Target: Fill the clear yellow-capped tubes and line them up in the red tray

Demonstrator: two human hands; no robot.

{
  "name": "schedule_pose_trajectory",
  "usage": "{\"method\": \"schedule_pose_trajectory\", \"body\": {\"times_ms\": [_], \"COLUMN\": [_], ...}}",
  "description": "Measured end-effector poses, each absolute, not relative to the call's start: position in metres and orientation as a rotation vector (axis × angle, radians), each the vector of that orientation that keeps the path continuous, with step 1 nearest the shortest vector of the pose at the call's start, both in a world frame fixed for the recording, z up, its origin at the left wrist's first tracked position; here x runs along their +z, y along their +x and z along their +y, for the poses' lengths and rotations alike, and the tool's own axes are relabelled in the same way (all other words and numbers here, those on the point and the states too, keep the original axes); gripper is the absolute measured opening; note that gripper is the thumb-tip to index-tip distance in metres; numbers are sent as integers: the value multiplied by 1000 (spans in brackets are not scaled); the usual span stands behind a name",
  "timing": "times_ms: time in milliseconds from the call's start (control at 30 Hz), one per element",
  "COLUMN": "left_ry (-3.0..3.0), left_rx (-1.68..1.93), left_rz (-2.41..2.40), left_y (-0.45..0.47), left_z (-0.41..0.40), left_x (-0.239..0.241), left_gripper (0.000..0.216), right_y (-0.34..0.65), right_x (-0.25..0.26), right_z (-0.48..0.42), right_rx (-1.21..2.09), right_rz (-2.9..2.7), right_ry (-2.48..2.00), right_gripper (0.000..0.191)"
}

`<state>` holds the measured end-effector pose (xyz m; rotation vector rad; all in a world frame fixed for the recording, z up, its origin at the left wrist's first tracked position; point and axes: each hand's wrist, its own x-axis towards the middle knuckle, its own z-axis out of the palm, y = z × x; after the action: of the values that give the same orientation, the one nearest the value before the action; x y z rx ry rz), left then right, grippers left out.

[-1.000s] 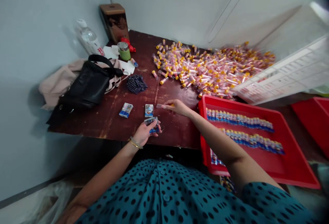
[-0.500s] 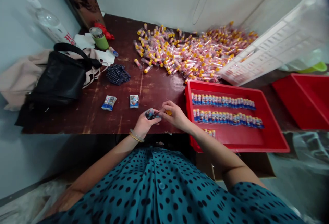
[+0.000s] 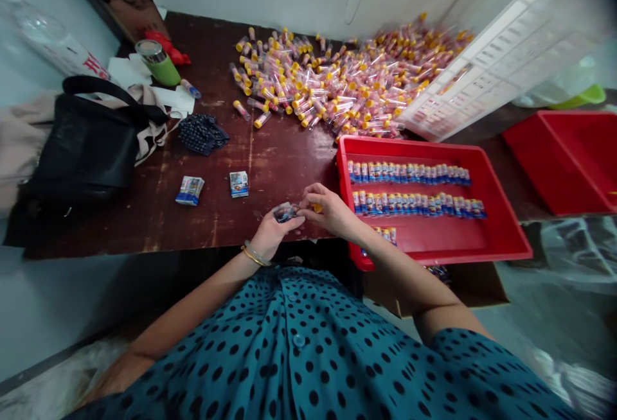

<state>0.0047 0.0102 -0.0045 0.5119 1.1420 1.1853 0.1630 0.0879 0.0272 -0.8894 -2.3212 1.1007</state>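
Left hand: the left hand point(image 3: 274, 232) is closed around a small printed paper packet point(image 3: 285, 212), with the thumb on top. A gold bangle point(image 3: 253, 254) sits on the wrist.
Right hand: the right hand point(image 3: 330, 213) pinches a small clear plastic tube with a yellow cap point(image 3: 315, 207). Only the yellow end shows between the fingers, so the tube body I suppose more than I see.
Place of the grip: over the near edge of the dark brown wooden table point(image 3: 270, 157), where the fingertips of both hands touch each other.
Change: one second ago the right hand was stretched out beyond this place and held the tube apart from the packet. Half a second ago it had come back, and now both hands stay joined at the same spot.
Meaning: tube and packet are together now, and the work goes on between the fingers.
Right of the grip: a red plastic tray point(image 3: 501, 243), just beside the right wrist, with rows of labelled tubes point(image 3: 409, 173) lying side by side.
Beyond the grip: a loose pile of yellow-capped tubes point(image 3: 337, 86), well apart.
Left of the grip: a second printed packet point(image 3: 238, 183) and a third printed packet point(image 3: 189, 189) lie flat on the table, near. Further left is a black handbag point(image 3: 77, 150).
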Motion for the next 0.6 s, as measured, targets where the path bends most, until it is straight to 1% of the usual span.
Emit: {"method": "schedule_pose_trajectory", "body": {"times_ms": [67,133,267,333,400,500,600], "left_ry": [484,516,727,791,789,749,712], "left_rx": [1108,1050,1012,1027,1037,1020,978], "left_rz": [1084,1102,1203,1240,1244,1183,1116], "left_y": [4,1,-6,-10,-13,-15,-12], "left_z": [11,12,13,13,14,16,18], "left_x": [-3,-3,-8,-11,-13,-12,-7], "left_gripper": [38,35,30,28,26,28,28], "right_y": [167,171,183,192,203,217,222], "right_x": [27,28,35,39,41,43,46], "right_z": [90,92,94,95,97,100,98], "right_rx": [1073,1051,1082,1185,1366,1597,1677], "right_rz": [-2349,-2355,-2268,-2122,-1884,-1539,-1405], "right_ry": [-886,-880,-877,-940,-1019,-1061,-1038], "right_gripper": [9,9,7,14,21,24,25]}}
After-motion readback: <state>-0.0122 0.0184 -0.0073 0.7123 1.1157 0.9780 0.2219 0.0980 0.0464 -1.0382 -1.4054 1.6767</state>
